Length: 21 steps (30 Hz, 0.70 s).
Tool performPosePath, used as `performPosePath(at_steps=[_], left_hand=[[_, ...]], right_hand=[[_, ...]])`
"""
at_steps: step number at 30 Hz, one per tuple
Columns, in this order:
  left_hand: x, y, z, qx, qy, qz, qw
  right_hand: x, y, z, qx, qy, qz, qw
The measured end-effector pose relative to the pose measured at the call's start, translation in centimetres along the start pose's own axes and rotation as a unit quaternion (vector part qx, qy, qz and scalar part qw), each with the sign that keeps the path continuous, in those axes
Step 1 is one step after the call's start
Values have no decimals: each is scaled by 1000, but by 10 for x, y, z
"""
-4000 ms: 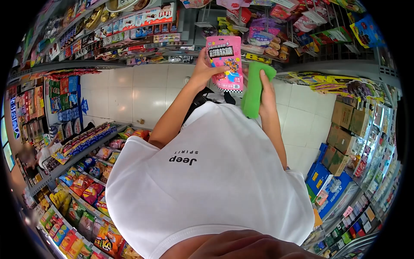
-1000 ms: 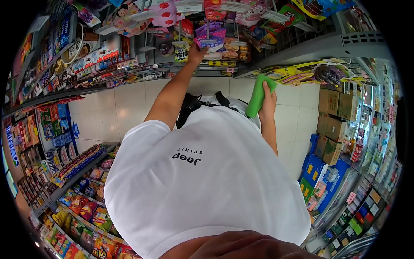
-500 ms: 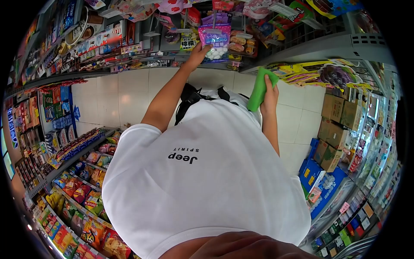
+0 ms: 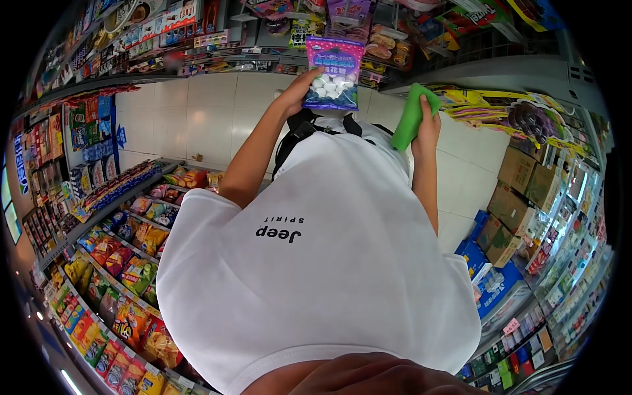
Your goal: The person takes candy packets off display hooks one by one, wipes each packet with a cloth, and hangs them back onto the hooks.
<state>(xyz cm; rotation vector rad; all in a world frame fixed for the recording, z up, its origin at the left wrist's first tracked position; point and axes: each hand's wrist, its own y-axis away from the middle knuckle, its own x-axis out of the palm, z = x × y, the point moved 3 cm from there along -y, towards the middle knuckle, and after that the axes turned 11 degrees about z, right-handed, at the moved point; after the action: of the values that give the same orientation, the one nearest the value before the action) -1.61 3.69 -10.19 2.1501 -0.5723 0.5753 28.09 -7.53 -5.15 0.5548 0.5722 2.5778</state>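
My left hand (image 4: 297, 95) is closed on the left edge of a pink and purple bag of marshmallows (image 4: 334, 74). White marshmallows show through the bag's clear lower part. The bag is apart from the shelf, upright in front of my waist. My right hand (image 4: 428, 128) is wrapped round a folded green cloth (image 4: 409, 118), held out to the right near the yellow hanging packets. Part of the fingers is hidden behind the cloth.
Ahead stands a snack shelf (image 4: 263, 60) with hanging bags. Yellow packets with a grape picture (image 4: 526, 118) stick out at the right. Cardboard boxes (image 4: 510, 204) are stacked on the right, and a rack of chip bags (image 4: 138, 273) stands at the left. Tiled floor (image 4: 214, 118) lies between.
The marshmallow bag has come away from the shelf and towards my body in my left hand. My right hand with the green cloth has shifted slightly right and forward.
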Motion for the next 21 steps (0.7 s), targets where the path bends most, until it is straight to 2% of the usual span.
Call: performPosePath(at_steps=[3,12,15,18,21], left_hand=[[-8,7,12,33,-41,28,998],[-6,25,16,70,3,29,997],[6,37,10,76,-20,42,996],[23,51,1,137,-79,10,987],[45,67,-17,181,-154,-6,971]], right_hand=[[-2,-3,-3,6,15,-4,1000],[2,-8,-14,8,8,19,1000],[10,-3,-11,12,10,25,1000],[26,11,6,5,37,17,999],[46,22,33,-99,139,68,983]])
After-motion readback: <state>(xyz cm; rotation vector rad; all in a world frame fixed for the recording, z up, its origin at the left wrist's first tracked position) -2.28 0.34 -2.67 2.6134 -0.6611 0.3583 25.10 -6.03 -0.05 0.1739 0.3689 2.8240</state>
